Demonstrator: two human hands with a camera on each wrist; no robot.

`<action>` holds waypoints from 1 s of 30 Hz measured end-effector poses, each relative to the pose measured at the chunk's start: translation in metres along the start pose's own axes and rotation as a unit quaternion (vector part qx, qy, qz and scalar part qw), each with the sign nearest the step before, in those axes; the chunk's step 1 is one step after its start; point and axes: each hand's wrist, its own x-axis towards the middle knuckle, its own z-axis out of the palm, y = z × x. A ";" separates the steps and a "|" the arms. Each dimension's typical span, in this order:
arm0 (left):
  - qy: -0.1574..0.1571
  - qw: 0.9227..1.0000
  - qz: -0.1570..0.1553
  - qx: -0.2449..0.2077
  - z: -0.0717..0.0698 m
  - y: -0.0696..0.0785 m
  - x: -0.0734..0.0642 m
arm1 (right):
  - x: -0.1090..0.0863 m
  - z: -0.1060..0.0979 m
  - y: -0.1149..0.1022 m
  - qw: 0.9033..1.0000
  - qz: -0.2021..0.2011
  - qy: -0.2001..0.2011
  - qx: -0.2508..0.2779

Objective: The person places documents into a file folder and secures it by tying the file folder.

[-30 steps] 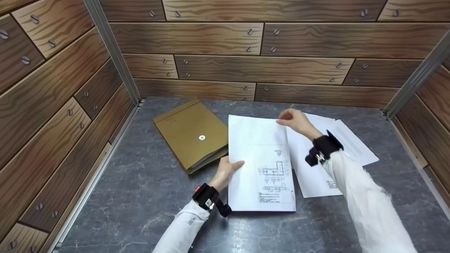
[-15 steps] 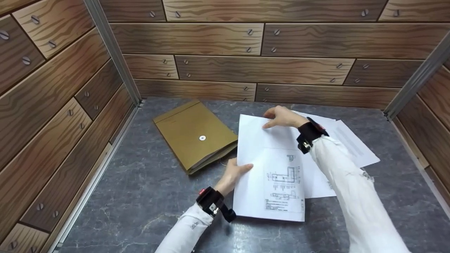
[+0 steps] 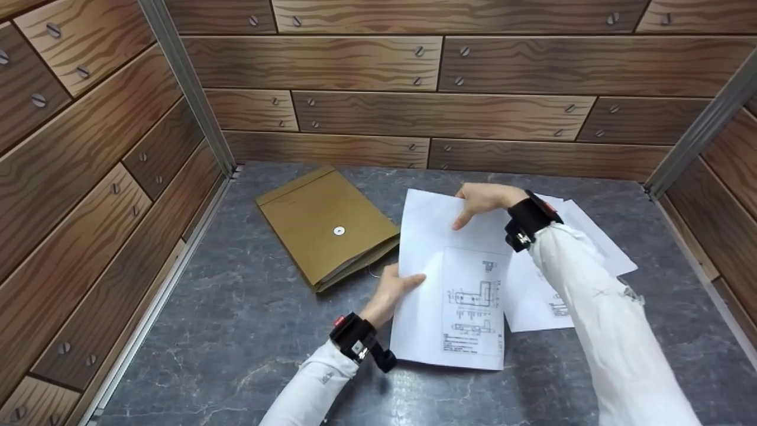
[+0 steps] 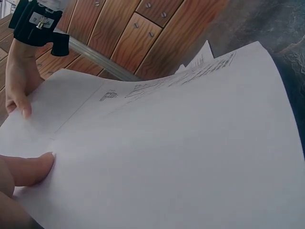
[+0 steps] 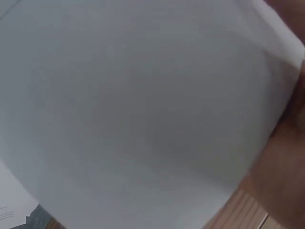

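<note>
A white sheet of paper [image 3: 423, 302], printed with a line drawing on its lower right part, is held up between both hands. My left hand [image 3: 387, 294] grips its left edge, thumb lying on the front face and the other fingers hidden behind. At the upper right edge my right hand [image 3: 488, 200] holds it the same way, thumb on top. In the left wrist view the paper [image 4: 181, 152] bows, with the left thumb [image 4: 31, 171] pressing near its edge. It fills most of the right wrist view, a blank white surface [image 5: 133, 109].
Other printed sheets [image 3: 532, 296] lie on the grey marbled table [image 3: 236, 343] to the right, partly under the right arm. A brown document envelope [image 3: 325, 219] with a white round button rests at the left, its mouth gaping. Wood-patterned walls [image 3: 366, 65] enclose the table.
The paper has shifted a little rightward with my left hand. My right hand went from the upper right corner to a hold farther in, its thumb now on the front face.
</note>
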 end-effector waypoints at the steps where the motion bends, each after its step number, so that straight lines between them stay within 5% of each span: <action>1: -0.002 1.000 -0.002 -0.001 0.000 0.000 0.000 | -0.001 0.001 0.001 1.000 0.004 0.004 -0.006; 10: -0.015 1.000 0.004 0.007 0.000 0.002 0.002 | -0.005 0.002 0.009 0.999 -0.015 0.033 -0.002; 15: -0.022 0.999 0.012 0.034 -0.008 0.006 0.008 | -0.013 0.001 0.023 0.998 -0.016 0.029 0.051; 19: -0.014 0.997 0.042 0.067 -0.025 0.014 0.015 | -0.024 0.003 0.044 0.992 0.000 0.029 0.122; 25: -0.002 0.995 0.091 0.040 -0.064 0.015 0.034 | -0.044 0.012 0.079 0.985 0.024 0.077 0.150; 30: 0.042 0.991 0.106 0.075 -0.081 0.025 0.032 | -0.055 0.024 0.106 0.963 0.046 0.108 0.241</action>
